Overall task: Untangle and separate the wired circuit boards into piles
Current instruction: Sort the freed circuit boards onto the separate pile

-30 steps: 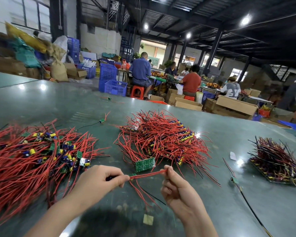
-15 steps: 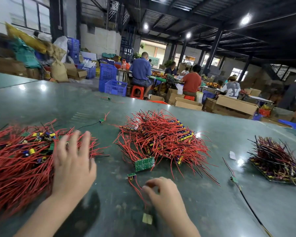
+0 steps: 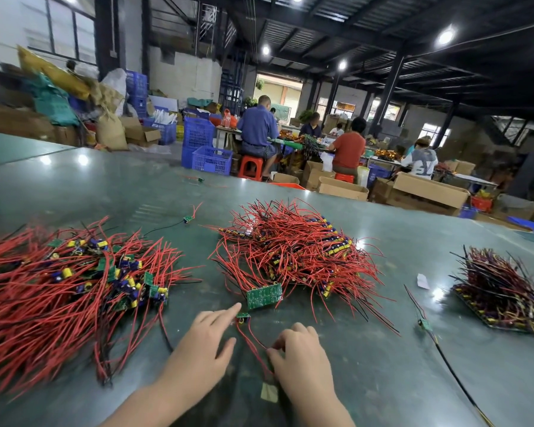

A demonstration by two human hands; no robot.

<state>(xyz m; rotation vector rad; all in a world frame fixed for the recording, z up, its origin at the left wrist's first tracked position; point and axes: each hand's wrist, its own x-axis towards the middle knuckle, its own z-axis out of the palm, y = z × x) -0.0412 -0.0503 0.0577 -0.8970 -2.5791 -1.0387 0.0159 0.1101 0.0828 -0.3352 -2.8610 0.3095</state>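
While the small board (image 3: 243, 316) lies with its red wires (image 3: 249, 337) trailing toward me, my right grip (image 3: 299, 359) pinches them and my left grip (image 3: 208, 340) reaches flat-fingered beside it.

No text, label or number is legible; the print on a seated worker's grey shirt (image 3: 420, 163) is blurred.

Left hand (image 3: 208, 343) flat with fingers extended forward, right hand (image 3: 299, 354) curled, fingertips pinching, both forearms low
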